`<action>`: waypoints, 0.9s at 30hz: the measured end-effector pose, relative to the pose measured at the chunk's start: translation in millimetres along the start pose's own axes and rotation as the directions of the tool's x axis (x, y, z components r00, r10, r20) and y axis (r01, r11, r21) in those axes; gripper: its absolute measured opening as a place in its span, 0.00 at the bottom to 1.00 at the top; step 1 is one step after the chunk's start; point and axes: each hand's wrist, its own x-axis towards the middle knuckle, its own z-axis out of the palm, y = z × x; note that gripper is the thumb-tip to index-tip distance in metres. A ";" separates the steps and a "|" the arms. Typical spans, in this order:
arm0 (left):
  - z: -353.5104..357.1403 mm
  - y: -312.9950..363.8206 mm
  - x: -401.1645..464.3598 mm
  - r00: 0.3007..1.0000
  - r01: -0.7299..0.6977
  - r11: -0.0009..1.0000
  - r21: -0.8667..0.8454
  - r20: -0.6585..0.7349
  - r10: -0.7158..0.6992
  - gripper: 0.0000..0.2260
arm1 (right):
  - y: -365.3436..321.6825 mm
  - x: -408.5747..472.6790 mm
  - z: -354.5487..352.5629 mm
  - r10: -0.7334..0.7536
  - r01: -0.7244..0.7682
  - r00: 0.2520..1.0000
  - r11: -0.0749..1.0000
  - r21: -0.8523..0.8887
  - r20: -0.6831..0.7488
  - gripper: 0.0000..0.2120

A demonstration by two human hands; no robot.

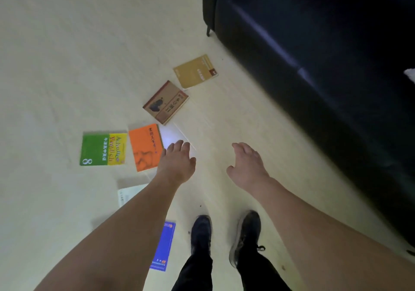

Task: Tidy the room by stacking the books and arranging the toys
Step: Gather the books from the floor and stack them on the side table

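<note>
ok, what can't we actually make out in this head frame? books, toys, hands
- white book: mostly hidden under the left forearm; cover unreadable.
- blue book: left side covered by the same forearm; its small print is too blurred to read.
- mustard book and brown book: titles too small and blurred.
- Toys: none in frame; a white scrap on the black sofa is cut off by the right edge, unidentifiable.
- left hand, right hand: seen from the back; palms hidden.

Readable print: the flat green-and-yellow paperback book [103,149] on the pale floor carries a large white "8" on its green half and "English" in coloured letters on its yellow half, beside a line of Chinese characters too small to make out; all other covers are illegible.
</note>
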 end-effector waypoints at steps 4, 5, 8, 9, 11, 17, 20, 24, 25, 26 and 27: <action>2.3 -26.0 10.9 0.993 0.113 0.989 -0.098 0.036 -0.110 0.25 | -21.5 29.5 0.4 -0.031 0.039 0.993 0.997 -0.066 0.110 0.34; 3.8 -36.6 15.5 0.989 0.151 0.981 -0.122 0.030 -0.148 0.25 | -29.8 41.1 -0.2 -0.044 0.056 0.990 0.994 -0.089 0.133 0.34; 5.2 -65.5 41.5 0.968 0.250 0.948 -0.198 0.025 -0.250 0.25 | -53.5 83.8 -2.1 -0.096 0.115 0.986 0.984 -0.138 0.138 0.34; 11.3 -79.9 51.6 0.959 0.283 0.931 -0.231 0.043 -0.280 0.25 | -65.0 100.8 4.9 -0.115 0.138 0.982 0.978 -0.154 0.151 0.34; 25.4 -102.3 66.5 0.948 0.317 0.910 -0.266 0.061 -0.312 0.25 | -81.8 122.9 18.1 -0.132 0.163 0.974 0.972 -0.169 0.181 0.33; 67.7 -192.1 120.1 0.923 0.383 0.878 -0.288 0.068 -0.380 0.24 | -129.3 194.6 88.6 -0.144 0.190 0.953 0.969 -0.155 0.266 0.32; 95.8 -244.2 155.3 0.903 0.427 0.872 -0.240 0.055 -0.427 0.24 | -146.4 239.1 133.4 -0.131 0.149 0.949 0.988 -0.041 0.285 0.33; 149.9 -318.1 229.2 0.891 0.455 0.890 -0.029 0.005 -0.455 0.25 | -150.4 329.9 203.1 -0.161 0.175 0.952 0.984 -0.031 0.260 0.32; 168.5 -334.6 252.9 0.886 0.464 0.885 0.033 -0.024 -0.463 0.23 | -146.1 357.3 226.1 -0.170 0.186 0.955 0.982 -0.043 0.243 0.32; 178.5 -346.5 268.2 0.882 0.472 0.876 0.096 -0.037 -0.471 0.22 | -142.8 375.9 241.4 -0.178 0.193 0.958 0.980 -0.044 0.227 0.32; 192.9 -359.3 284.1 0.876 0.482 0.862 0.156 -0.062 -0.479 0.21 | -139.6 395.9 259.2 -0.193 0.208 0.956 0.977 -0.049 0.220 0.32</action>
